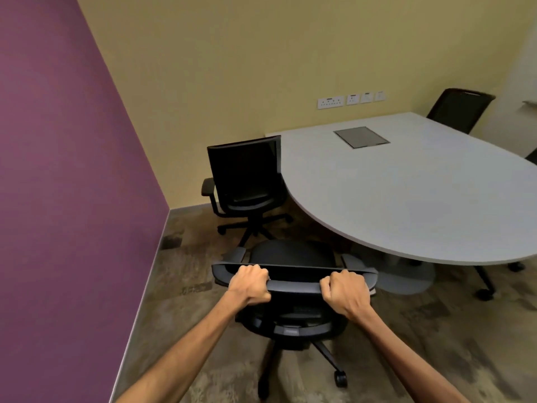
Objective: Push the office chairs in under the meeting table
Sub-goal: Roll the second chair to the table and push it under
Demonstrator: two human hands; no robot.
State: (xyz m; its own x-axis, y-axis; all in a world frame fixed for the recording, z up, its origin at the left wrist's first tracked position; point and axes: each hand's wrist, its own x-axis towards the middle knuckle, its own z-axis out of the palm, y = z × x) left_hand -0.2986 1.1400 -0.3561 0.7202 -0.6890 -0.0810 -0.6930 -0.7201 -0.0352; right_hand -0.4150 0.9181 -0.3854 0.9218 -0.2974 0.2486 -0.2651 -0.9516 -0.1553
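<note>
Both of my forearms run up from the bottom edge, and going left to right I start with my left hand (pixel 250 283), curled tight over the top rail of the near office chair (pixel 293 289), fingers wrapped over the front edge. At about eleven o'clock from that hand a second chair (pixel 247 175) sits close against the meeting table (pixel 406 193), its back near the rim and its seat only partly under. The chair I hold sits at six o'clock in view, its seat pointing toward the table's curved edge at one o'clock, with its front just short of the rim, not yet under it. My right hand (pixel 345 292) grips the same rail farther right, closed in a fist around it. I judge this chair rolls easily on its castors over the short carpet but may swivel, so holding the stiff rail at both ends is the best way to steer it straight. Its armrests may catch the tabletop edge. At two o'clock, beyond the table, a third chair (pixel 459 112) stands by the yellow wall (pixel 232 68).
</note>
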